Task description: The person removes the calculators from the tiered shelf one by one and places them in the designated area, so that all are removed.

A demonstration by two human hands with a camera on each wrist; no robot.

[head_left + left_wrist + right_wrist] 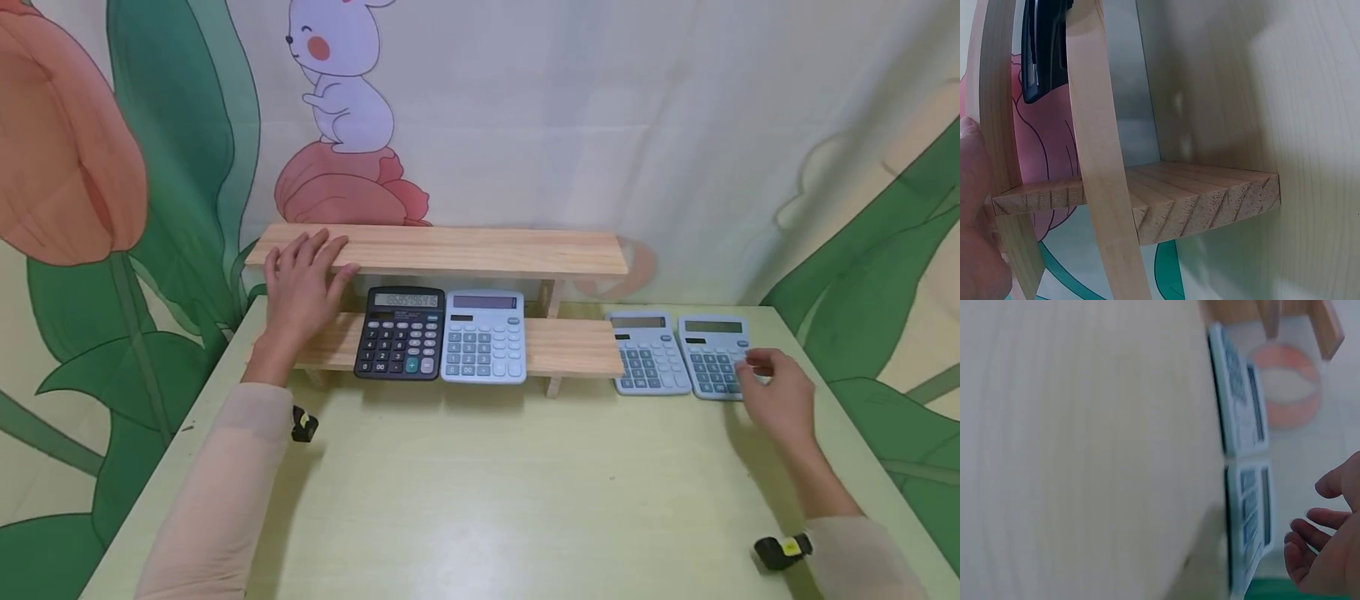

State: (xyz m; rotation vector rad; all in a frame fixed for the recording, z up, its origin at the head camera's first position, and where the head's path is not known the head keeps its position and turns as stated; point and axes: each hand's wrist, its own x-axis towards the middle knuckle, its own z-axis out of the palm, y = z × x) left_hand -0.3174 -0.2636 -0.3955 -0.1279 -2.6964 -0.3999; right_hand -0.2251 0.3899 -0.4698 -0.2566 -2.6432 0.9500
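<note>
My left hand [303, 287] rests on the left end of the upper board of a two-tier wooden shelf [480, 250], fingers spread over its top. In the left wrist view part of that hand [982, 219] lies against the board. A black calculator [400, 333] and a light blue calculator [484, 337] lean side by side on the lower board [573, 346]. Two more light blue calculators, the inner one [651, 354] and the outer one [716, 358], stand right of the shelf. Beside the outer one is my right hand [780, 396], loosely curved, holding nothing.
The shelf stands at the back of a pale table [480, 483]. Behind it hangs a printed curtain [525, 117] with a rabbit and flowers. Each wrist carries a small black device, one on the left [303, 425] and one on the right [783, 550].
</note>
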